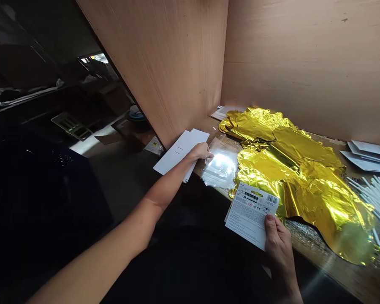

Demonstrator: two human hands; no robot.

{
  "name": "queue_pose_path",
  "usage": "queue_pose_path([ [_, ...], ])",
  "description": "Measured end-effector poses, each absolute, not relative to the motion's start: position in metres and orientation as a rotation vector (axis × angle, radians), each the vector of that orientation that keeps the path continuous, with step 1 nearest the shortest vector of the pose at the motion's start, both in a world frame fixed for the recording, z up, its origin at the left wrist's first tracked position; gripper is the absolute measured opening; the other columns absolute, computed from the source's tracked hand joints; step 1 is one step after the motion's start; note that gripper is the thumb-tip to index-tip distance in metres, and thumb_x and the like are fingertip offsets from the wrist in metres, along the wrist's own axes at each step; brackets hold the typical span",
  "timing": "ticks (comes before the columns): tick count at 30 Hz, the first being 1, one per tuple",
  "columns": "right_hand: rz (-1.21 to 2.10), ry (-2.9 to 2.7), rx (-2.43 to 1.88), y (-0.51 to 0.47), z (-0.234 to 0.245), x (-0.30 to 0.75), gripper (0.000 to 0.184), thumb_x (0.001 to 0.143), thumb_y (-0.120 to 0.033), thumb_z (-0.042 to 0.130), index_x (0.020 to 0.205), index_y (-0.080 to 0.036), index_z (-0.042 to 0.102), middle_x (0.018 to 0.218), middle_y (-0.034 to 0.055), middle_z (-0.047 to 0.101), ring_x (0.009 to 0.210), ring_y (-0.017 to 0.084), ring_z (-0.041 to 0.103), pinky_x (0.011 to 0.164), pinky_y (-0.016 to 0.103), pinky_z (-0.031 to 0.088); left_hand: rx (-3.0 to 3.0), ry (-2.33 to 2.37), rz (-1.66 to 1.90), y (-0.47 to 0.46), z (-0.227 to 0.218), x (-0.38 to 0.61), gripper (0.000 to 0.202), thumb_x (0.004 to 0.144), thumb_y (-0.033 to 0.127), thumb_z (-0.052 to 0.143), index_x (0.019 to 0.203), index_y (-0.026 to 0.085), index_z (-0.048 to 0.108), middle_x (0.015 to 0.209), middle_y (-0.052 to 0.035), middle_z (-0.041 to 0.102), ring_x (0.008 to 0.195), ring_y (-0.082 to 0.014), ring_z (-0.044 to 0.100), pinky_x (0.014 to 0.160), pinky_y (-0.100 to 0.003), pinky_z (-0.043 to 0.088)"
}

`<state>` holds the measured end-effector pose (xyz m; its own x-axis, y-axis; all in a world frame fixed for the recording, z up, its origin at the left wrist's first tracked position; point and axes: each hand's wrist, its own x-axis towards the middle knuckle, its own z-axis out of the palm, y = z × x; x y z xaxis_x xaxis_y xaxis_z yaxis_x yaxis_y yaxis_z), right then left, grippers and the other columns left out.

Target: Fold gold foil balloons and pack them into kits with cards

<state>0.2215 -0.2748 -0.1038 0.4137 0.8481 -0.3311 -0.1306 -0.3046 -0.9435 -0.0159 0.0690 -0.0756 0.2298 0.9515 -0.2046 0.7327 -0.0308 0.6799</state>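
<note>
My left hand (200, 151) lies over white paper sheets (174, 154), with its fingertips at the edge of a clear plastic bag (218, 166). I cannot tell whether it grips either one. My right hand (278, 249) pinches a white printed card with a barcode (248, 215) by its lower edge. The card partly overlaps a large crumpled gold foil balloon (291, 169), which covers much of the wooden worktop (351, 278). The balloon's lower edge hangs near my right hand.
Plywood panels (304, 55) rise behind and left of the worktop. A stack of white sheets (367, 154) and a bundle of white plastic sticks (376, 196) lie at the right. Left of the panel, a dim floor area holds assorted dark items.
</note>
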Motion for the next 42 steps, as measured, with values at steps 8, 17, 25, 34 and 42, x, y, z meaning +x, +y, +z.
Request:
queue_pose_path([
  [8, 1.311, -0.601, -1.487, -0.277, -0.107, 0.230, 0.058, 0.089, -0.070, 0.071, 0.119, -0.021, 0.077, 0.096, 0.0121, 0.081, 0.080, 0.033, 0.075, 0.062, 0.040, 0.062, 1.592, 1.279, 0.757, 0.029, -0.061, -0.021, 0.034, 0.089, 0.047, 0.077, 0.079, 0.016, 0.069, 0.076, -0.0079, 0.077, 0.071, -0.0168, 0.070, 0.072, -0.028, 0.052],
  [17, 1.581, -0.901, -1.298, -0.258, -0.073, 0.203, 0.052, 0.096, -0.067, 0.066, 0.108, -0.018, 0.079, 0.089, 0.0083, 0.078, 0.075, 0.026, 0.071, 0.067, 0.035, 0.059, 1.188, 0.725, 0.751, -0.091, -0.051, 0.051, 0.064, 0.078, 0.076, 0.080, 0.092, 0.017, 0.057, 0.097, -0.0131, 0.080, 0.078, -0.0239, 0.080, 0.069, -0.033, 0.064],
  [25, 1.161, -0.826, -1.574, -0.275, -0.094, 0.219, 0.055, 0.098, -0.072, 0.059, 0.101, -0.019, 0.074, 0.086, 0.0090, 0.077, 0.070, 0.026, 0.069, 0.065, 0.037, 0.057, 1.091, 0.700, 0.474, -0.095, -0.055, 0.053, 0.059, 0.078, 0.068, 0.084, 0.089, 0.016, 0.059, 0.091, -0.0147, 0.080, 0.075, -0.0229, 0.078, 0.063, -0.028, 0.058],
  [34, 1.072, -0.712, -1.565, -0.292, -0.100, 0.224, 0.065, 0.098, -0.066, 0.063, 0.149, -0.026, 0.051, 0.097, 0.0078, 0.079, 0.078, 0.029, 0.073, 0.069, 0.040, 0.059, 1.241, 0.673, 0.581, -0.121, -0.075, 0.066, 0.043, 0.072, 0.024, 0.091, 0.109, 0.016, 0.071, 0.100, -0.0067, 0.075, 0.086, -0.0167, 0.072, 0.079, -0.028, 0.056],
  [42, 0.696, -0.708, -1.662, -0.299, -0.105, 0.214, 0.067, 0.101, -0.059, 0.058, 0.157, -0.023, 0.049, 0.128, 0.0154, 0.074, 0.112, 0.033, 0.073, 0.086, 0.043, 0.060, 1.206, 0.790, 0.721, -0.137, -0.091, 0.085, 0.049, 0.070, 0.031, 0.095, 0.109, 0.016, 0.070, 0.080, -0.0003, 0.068, 0.071, -0.0118, 0.065, 0.067, -0.023, 0.051],
])
